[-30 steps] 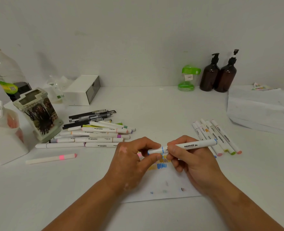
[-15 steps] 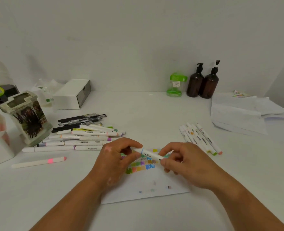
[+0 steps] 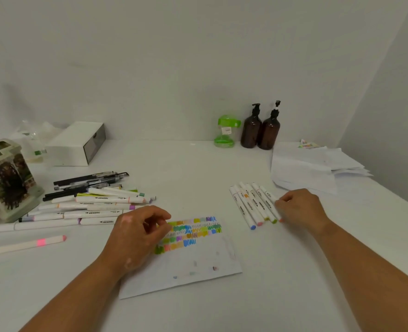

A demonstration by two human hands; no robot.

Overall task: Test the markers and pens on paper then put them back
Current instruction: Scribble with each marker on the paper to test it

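Observation:
A white paper sheet [image 3: 193, 267] with colour scribbles lies in front of me. My left hand [image 3: 138, 236] hovers over its left edge, fingers loosely curled and holding nothing. A row of several white markers [image 3: 250, 204] lies to the right of the sheet. My right hand [image 3: 301, 209] is at the right end of that row. Its fingertips pinch the lower part of the rightmost marker [image 3: 268, 194], which lies against the row. A heap of markers and black pens [image 3: 95, 200] lies to the left. A single marker with a pink band [image 3: 25, 245] lies at the near left.
A decorated pen holder [image 3: 6, 178] stands at far left, with a white box [image 3: 76, 144] behind it. Two brown pump bottles [image 3: 261, 130] and a green container [image 3: 226, 131] stand by the wall. A stack of loose papers [image 3: 317, 166] lies at the right.
Both hands held one marker over the sheet. My left hand has let go and stayed there. My right hand has carried the marker right to the row.

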